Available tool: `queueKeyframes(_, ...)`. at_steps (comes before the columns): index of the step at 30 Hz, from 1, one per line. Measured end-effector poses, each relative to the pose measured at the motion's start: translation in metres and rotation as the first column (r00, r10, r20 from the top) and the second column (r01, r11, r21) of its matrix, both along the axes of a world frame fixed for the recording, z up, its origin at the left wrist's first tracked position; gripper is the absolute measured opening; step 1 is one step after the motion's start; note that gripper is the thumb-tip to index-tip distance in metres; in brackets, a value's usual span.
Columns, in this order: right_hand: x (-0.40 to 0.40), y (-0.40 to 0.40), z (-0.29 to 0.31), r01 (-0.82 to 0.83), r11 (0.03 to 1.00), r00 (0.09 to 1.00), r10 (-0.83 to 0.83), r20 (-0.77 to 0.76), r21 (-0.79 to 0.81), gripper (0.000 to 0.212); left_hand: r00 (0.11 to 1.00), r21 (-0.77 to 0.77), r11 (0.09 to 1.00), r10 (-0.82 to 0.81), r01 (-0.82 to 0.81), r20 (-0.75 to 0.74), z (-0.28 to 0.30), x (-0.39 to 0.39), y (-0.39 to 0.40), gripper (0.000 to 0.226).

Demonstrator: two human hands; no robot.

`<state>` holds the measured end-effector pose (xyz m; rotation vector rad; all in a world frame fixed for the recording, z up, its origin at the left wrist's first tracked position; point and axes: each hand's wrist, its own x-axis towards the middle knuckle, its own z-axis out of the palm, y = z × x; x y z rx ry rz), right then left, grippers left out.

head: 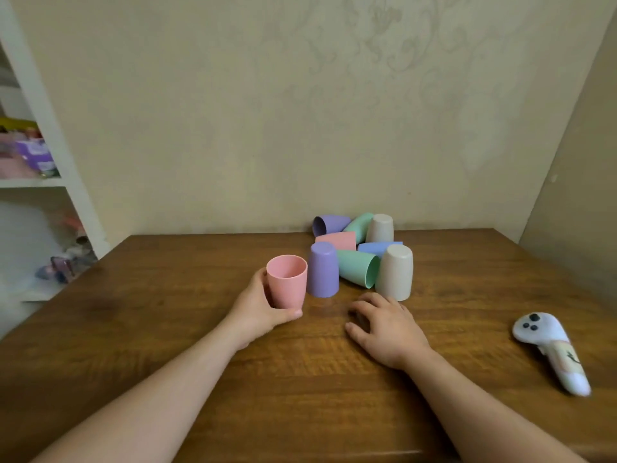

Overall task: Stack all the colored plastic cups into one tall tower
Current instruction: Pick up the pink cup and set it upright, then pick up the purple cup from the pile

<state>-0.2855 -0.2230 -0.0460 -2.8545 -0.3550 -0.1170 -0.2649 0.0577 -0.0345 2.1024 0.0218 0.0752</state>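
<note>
We are at a brown wooden desk (200, 345) pushed against a pale patterned wall (300, 111). We count nine plastic cups, all matte pastel: two pink, two purple, two green, two beige and one blue. The upright pink cup (287, 281), mouth up, stands near the middle of the desk, and our left hand (258, 307) wraps its lower half, thumb pressed across the front near the base. Just beside it stands an inverted purple cup (323, 269). Behind that, toward the far edge, the rest cluster: a green cup (358, 268) on its side, an inverted beige cup (395, 276), a blue cup (377, 248) lying down, a second pink cup (337, 239) on its side, another purple cup (329, 224) on its side, a tilted green cup (359, 223) and a second beige cup (380, 227) inverted. Our right hand (387, 324) rests palm down on the desk, fingers loosely spread, holding nothing. A white controller (551, 349) lies near the right edge.
</note>
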Motion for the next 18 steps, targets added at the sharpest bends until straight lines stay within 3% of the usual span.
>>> queueKeyframes(2,-0.001,-0.002,0.001,-0.007,1.000,1.000,0.007,0.001,0.009,0.051,1.000,0.175,0.984,-0.005,0.006,-0.006,0.000,-0.009,0.018,0.115)
queueKeyframes(5,-0.003,-0.003,0.002,-0.014,0.999,1.000,0.014,0.003,0.032,0.048,0.998,0.439,0.896,0.048,-0.061,0.042,-0.003,-0.030,0.047,0.074)
queueKeyframes(7,-0.005,-0.001,0.001,-0.006,1.000,1.000,0.006,0.016,0.030,0.046,0.994,0.495,0.865,0.027,-0.078,0.108,-0.005,-0.039,0.051,0.055)
queueKeyframes(9,-0.006,0.004,0.004,-0.005,1.000,0.999,0.006,0.043,-0.026,0.041,0.991,0.563,0.823,0.000,-0.078,0.136,-0.005,-0.040,0.046,0.052)
queueKeyframes(12,0.008,0.015,0.034,-0.036,0.970,0.999,0.044,0.027,-0.242,0.022,0.992,0.591,0.802,0.015,-0.086,0.124,-0.003,-0.037,0.041,0.049)
queueKeyframes(14,0.029,0.031,0.060,0.009,0.969,0.992,0.022,0.126,-0.246,0.008,0.994,0.583,0.808,0.029,-0.083,0.102,-0.001,-0.037,0.041,0.045)
queueKeyframes(15,0.040,0.039,0.070,0.026,0.983,0.981,0.011,0.193,-0.183,0.010,0.995,0.581,0.810,0.031,-0.081,0.095,0.001,-0.038,0.042,0.044)
queueKeyframes(16,0.053,0.048,0.080,0.022,0.994,0.970,0.005,0.243,-0.108,0.031,0.995,0.577,0.812,0.034,-0.084,0.096,0.002,-0.039,0.041,0.042)
queueKeyframes(18,0.075,0.064,0.093,-0.023,0.997,0.984,0.035,0.172,-0.071,0.078,0.993,0.564,0.820,0.043,-0.095,0.106,0.004,-0.040,0.040,0.039)
